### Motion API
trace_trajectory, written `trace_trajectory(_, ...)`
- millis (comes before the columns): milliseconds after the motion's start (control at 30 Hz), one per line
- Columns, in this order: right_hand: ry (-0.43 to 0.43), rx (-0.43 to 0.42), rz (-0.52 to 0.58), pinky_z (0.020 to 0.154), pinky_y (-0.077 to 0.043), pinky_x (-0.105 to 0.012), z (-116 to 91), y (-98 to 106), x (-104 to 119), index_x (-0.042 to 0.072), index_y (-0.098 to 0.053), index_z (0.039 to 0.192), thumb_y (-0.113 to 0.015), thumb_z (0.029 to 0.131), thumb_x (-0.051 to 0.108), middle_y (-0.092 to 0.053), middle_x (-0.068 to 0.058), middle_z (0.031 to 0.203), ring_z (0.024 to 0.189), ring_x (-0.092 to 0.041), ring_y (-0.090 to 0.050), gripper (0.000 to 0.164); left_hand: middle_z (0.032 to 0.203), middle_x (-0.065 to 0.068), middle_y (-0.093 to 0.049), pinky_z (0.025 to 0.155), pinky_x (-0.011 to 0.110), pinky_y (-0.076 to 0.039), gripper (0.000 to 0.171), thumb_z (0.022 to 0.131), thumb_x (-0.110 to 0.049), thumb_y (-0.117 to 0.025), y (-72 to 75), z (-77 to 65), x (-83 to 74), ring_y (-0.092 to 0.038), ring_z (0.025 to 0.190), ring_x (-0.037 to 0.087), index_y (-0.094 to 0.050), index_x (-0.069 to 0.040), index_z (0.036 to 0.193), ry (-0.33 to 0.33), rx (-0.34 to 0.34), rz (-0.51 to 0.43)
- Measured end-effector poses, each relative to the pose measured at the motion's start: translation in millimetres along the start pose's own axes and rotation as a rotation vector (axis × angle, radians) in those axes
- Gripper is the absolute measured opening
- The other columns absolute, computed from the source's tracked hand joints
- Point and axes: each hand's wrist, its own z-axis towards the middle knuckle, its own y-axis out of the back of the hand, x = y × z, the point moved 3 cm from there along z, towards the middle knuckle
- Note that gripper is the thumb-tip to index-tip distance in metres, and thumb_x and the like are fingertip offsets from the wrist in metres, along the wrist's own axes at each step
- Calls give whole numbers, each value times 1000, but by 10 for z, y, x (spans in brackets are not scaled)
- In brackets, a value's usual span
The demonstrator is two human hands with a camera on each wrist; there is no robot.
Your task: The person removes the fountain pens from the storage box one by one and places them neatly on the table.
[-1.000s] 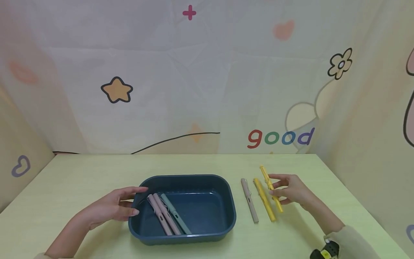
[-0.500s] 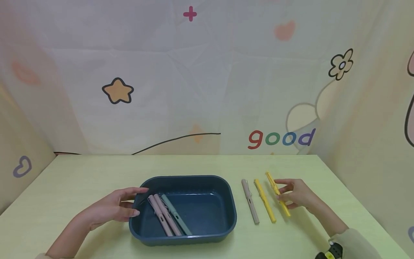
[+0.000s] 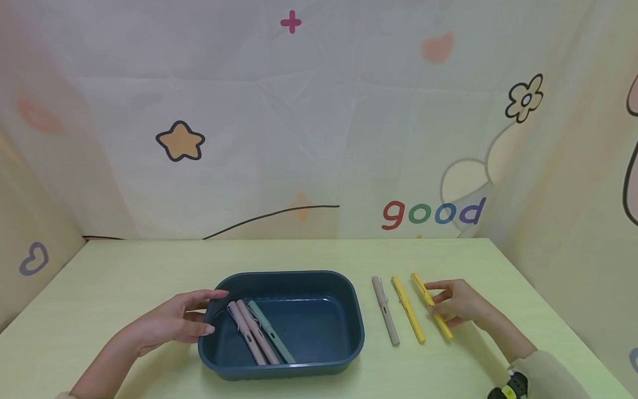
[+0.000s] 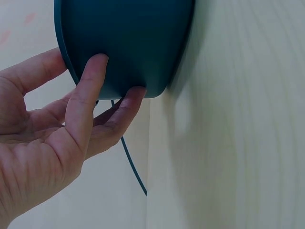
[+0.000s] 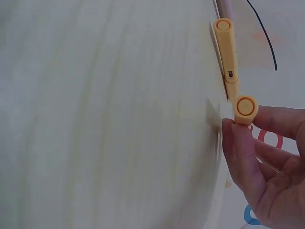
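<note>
My left hand [image 3: 171, 318] holds the left end of a dark blue rectangular plastic bin [image 3: 319, 370], one fingertip over the rim. In the left wrist view, other fingertips [image 4: 136, 93] press on the bin's outer wall. Inside lie two pinkish pens [image 3: 256, 331] and a green pen [image 3: 271, 331], side by side and slanted. To the right, my right hand [image 3: 461, 303] pinches a yellow pen [image 3: 443, 326] between thumb and fingers, low by the table. The right wrist view shows that pen's round end [image 5: 246, 106] toward the camera.
Between bin and right hand, a second yellow pen [image 3: 408, 310] and a grey pen [image 3: 385, 311] lie roughly parallel on the pale wooden table [image 3: 149, 266]. A printed cloth backdrop [image 3: 249, 138] closes off the back and both sides.
My right hand has moved right and toward me with the yellow pen, coming down near the table, away from the other yellow pen. The left hand and bin stay put.
</note>
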Motion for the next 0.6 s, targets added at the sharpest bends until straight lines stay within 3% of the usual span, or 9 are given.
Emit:
trace_trajectory(167, -29, 11, -21, 59, -54, -33, -5, 28, -5, -5, -46, 128, -71, 77, 9, -53, -8, 86, 66, -16, -52, 58, 138, 33, -27, 83, 46, -48, 68, 84, -9, -63, 2, 7, 6, -51, 110, 29, -27, 1, 140, 0, 3, 3)
trace_trajectory(600, -7, 12, -106, 53, -52, -31, 14, -5, 39, -7, -49, 124, -73, 74, 6, -49, -6, 79, 61, -15, -49, 56, 138, 32, -27, 82, 44, -49, 67, 84, -9, -62, 9, 5, 8, -51, 109, 28, -27, 0, 141, 4, 0, 1)
